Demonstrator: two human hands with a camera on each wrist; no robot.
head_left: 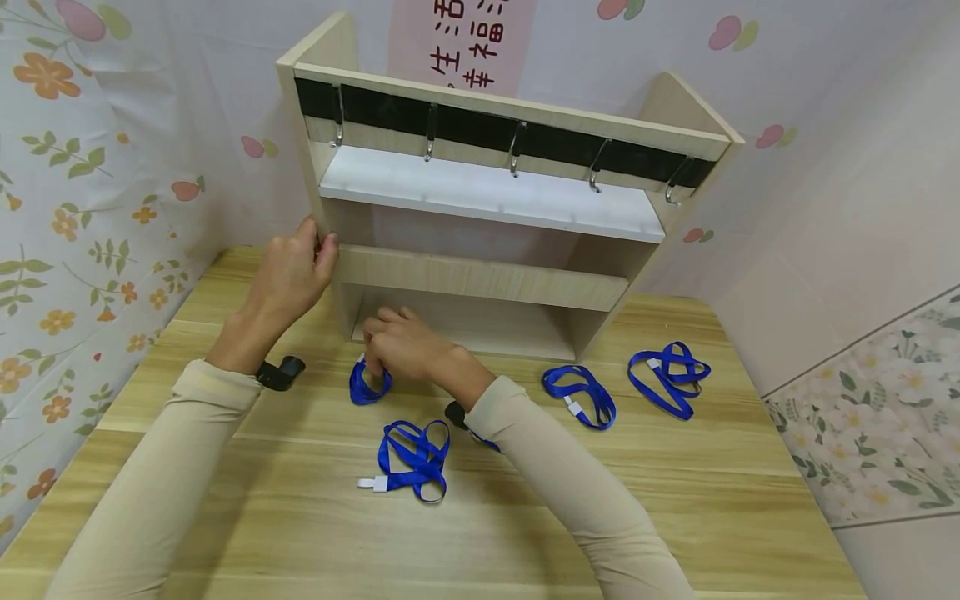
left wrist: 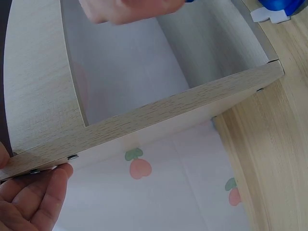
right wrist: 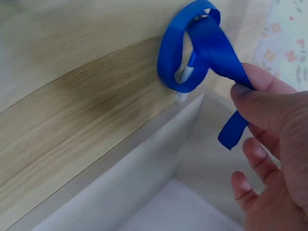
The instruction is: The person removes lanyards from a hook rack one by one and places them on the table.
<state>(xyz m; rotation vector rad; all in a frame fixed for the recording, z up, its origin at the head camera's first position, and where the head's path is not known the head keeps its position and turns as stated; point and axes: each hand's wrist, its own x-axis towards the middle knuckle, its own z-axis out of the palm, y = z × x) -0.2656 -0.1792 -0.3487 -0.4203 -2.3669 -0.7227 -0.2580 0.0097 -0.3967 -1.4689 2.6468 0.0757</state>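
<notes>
A: What does the right hand hold?

B: A blue lanyard, pinched between thumb and fingers, its loop low over the table just in front of the wooden rack.

A: And the left hand?

B: Its fingers are curled round the rack's left upright, gripping the edge. Above runs a row of metal hooks on a black strip.

A: What lies around?

B: Three more blue lanyards: one near the forearms, two to the right.

A: What could go wrong?

B: Probably a slip. The strap is thin and held at one point only, so the loop may twist or drop. A push on the upright might also shift the rack.
</notes>
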